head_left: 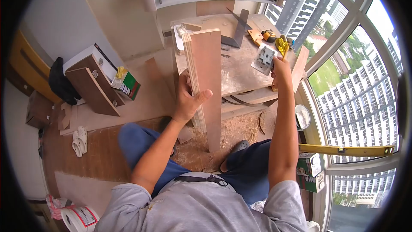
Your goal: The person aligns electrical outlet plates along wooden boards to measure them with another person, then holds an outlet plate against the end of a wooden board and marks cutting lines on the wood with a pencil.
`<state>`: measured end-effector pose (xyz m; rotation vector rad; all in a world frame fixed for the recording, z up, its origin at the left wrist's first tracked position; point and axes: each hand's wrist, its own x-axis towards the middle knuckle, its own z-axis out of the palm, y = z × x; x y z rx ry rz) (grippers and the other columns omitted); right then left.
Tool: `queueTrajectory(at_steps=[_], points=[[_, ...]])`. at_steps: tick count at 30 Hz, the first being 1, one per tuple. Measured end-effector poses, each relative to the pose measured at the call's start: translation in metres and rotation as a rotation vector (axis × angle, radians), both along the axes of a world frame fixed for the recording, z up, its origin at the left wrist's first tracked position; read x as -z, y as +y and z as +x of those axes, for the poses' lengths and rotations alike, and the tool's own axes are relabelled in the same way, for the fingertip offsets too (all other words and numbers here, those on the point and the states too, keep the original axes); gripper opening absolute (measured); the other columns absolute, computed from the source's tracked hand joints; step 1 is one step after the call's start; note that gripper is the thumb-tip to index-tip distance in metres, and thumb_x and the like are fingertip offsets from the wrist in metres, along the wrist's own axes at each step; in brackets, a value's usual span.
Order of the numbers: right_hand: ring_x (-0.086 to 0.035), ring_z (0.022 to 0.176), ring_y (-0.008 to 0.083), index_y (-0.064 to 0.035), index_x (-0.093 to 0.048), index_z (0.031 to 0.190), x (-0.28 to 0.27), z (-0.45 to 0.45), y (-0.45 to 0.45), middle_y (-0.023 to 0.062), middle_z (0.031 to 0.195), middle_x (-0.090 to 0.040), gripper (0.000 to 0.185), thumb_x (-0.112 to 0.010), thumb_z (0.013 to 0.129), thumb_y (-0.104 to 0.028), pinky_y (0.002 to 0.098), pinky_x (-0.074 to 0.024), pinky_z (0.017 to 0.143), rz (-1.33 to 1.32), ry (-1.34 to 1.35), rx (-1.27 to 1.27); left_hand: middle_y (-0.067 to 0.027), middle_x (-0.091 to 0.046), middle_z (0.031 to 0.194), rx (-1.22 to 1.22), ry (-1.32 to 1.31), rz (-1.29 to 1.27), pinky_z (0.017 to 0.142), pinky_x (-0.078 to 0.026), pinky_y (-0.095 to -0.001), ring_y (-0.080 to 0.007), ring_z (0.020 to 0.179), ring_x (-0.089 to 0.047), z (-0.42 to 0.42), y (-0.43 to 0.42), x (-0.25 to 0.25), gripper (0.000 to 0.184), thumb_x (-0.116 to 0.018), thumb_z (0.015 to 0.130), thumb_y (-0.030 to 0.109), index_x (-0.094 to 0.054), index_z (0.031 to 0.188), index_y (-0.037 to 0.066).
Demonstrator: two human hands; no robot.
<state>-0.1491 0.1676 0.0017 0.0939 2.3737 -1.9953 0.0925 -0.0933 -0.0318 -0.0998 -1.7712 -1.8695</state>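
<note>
My left hand (189,99) grips a long reddish-brown wooden board (208,73) with pale layered edges, holding it upright in front of the worktable (240,75). Its thumb lies across the board's face, and the fingers wrap round the left edge. My right hand (281,71), at the table's right side, is closed on a yellow pencil (285,51). Just left of that hand is a clear plastic packet with grey pieces (264,59); whether the fingers also hold it is hard to tell.
On the table's back are a dark angled strip (241,28), an orange-handled tool (255,37) and a tape measure (269,35). Wood shavings (240,124) cover the floor. A yellow level (365,150) crosses by the window. Cabinet panels (92,90) lean at left.
</note>
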Motion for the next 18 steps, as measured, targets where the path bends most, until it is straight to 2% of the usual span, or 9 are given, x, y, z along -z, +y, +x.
queueTrajectory(at_steps=[2, 4, 8, 9, 10, 12, 14, 16, 18], points=[[-0.051, 0.049, 0.0148, -0.0012, -0.067, 0.09, 0.012, -0.036, -0.003, 0.0042, 0.065, -0.056, 0.024, -0.059, 0.093, -0.023, 0.0312, -0.0395, 0.044, 0.034, -0.038, -0.024, -0.0089, -0.055, 0.123, -0.048, 0.038, 0.004, 0.094, -0.048, -0.033, -0.0167, 0.108, -0.056, 0.004, 0.009, 0.003, 0.08, -0.085, 0.08, 0.028, -0.036, 0.139, 0.004], [-0.039, 0.043, 0.0124, -0.002, -0.065, 0.096, 0.015, -0.056, -0.012, -0.0003, 0.06, -0.047, 0.022, -0.058, 0.097, -0.023, 0.0308, -0.0309, 0.039, 0.414, -0.081, -0.064, -0.0112, -0.053, 0.126, -0.1, 0.073, 0.006, 0.097, -0.046, -0.0349, -0.0188, 0.112, -0.055, 0.011, 0.016, 0.011, 0.088, -0.085, 0.08, 0.029, -0.032, 0.144, 0.002], [-0.053, 0.044, 0.0202, 0.0031, -0.064, 0.088, 0.006, -0.053, -0.026, 0.0099, 0.059, -0.057, 0.027, -0.054, 0.09, -0.021, 0.0387, -0.0396, 0.04, 0.518, -0.03, -0.107, -0.0171, -0.052, 0.13, -0.253, -0.037, -0.233, 0.101, -0.044, -0.0393, -0.0237, 0.117, -0.054, 0.021, 0.023, 0.023, 0.096, -0.084, 0.08, 0.025, -0.024, 0.149, -0.004], [-0.057, 0.049, 0.0231, 0.0044, -0.065, 0.096, 0.007, -0.055, -0.027, 0.0137, 0.066, -0.062, 0.026, -0.054, 0.09, -0.019, 0.04, -0.0417, 0.043, 0.534, -0.072, -0.117, -0.0181, -0.052, 0.129, -0.25, -0.041, -0.262, 0.101, -0.045, -0.0397, -0.0247, 0.117, -0.056, 0.022, 0.025, 0.021, 0.094, -0.083, 0.081, 0.021, -0.024, 0.149, -0.004], [-0.057, 0.049, 0.0231, 0.0044, -0.065, 0.096, 0.012, -0.055, -0.028, 0.0137, 0.066, -0.062, 0.026, -0.054, 0.09, -0.019, 0.04, -0.0417, 0.043, 0.532, -0.08, -0.118, -0.0181, -0.052, 0.129, -0.247, -0.049, -0.265, 0.101, -0.045, -0.0397, -0.0247, 0.117, -0.056, 0.022, 0.028, 0.018, 0.094, -0.083, 0.081, 0.021, -0.024, 0.149, -0.004], [-0.046, 0.041, 0.0163, -0.0055, -0.064, 0.098, 0.019, -0.055, -0.027, 0.0039, 0.057, -0.051, 0.024, -0.057, 0.096, -0.028, 0.035, -0.0337, 0.037, 0.556, 0.04, -0.101, -0.0181, -0.056, 0.124, -0.312, -0.009, -0.315, 0.097, -0.048, -0.0396, -0.0254, 0.111, -0.059, 0.021, 0.034, 0.007, 0.086, -0.079, 0.083, 0.012, -0.025, 0.149, -0.005], [-0.051, 0.045, 0.0196, -0.0029, -0.063, 0.101, 0.038, -0.068, -0.019, 0.0049, 0.058, -0.053, 0.024, -0.057, 0.094, -0.025, 0.0363, -0.0371, 0.039, 0.525, 0.048, -0.104, -0.018, -0.057, 0.122, -0.304, -0.021, -0.301, 0.095, -0.049, -0.0389, -0.0255, 0.109, -0.06, 0.019, 0.034, 0.007, 0.082, -0.076, 0.085, 0.01, -0.027, 0.148, -0.005], [-0.069, 0.08, 0.0374, 0.0042, -0.064, 0.112, 0.059, -0.092, -0.017, 0.026, 0.088, -0.069, 0.033, -0.058, 0.085, -0.014, 0.0459, -0.0511, 0.07, 0.467, 0.265, -0.094, -0.0178, -0.059, 0.121, -0.326, -0.023, -0.298, 0.093, -0.05, -0.0381, -0.0255, 0.107, -0.062, 0.018, 0.031, 0.005, 0.078, -0.073, 0.086, 0.008, -0.028, 0.148, -0.005], [-0.068, 0.086, 0.0399, 0.0045, -0.065, 0.111, 0.041, -0.084, -0.022, 0.028, 0.093, -0.069, 0.033, -0.059, 0.084, -0.014, 0.0466, -0.0511, 0.074, 0.591, 0.221, -0.119, -0.017, -0.06, 0.119, -0.418, 0.026, -0.376, 0.093, -0.05, -0.0374, -0.0252, 0.108, -0.062, 0.017, 0.033, 0.011, 0.071, -0.07, 0.088, 0.007, -0.032, 0.147, -0.006]])
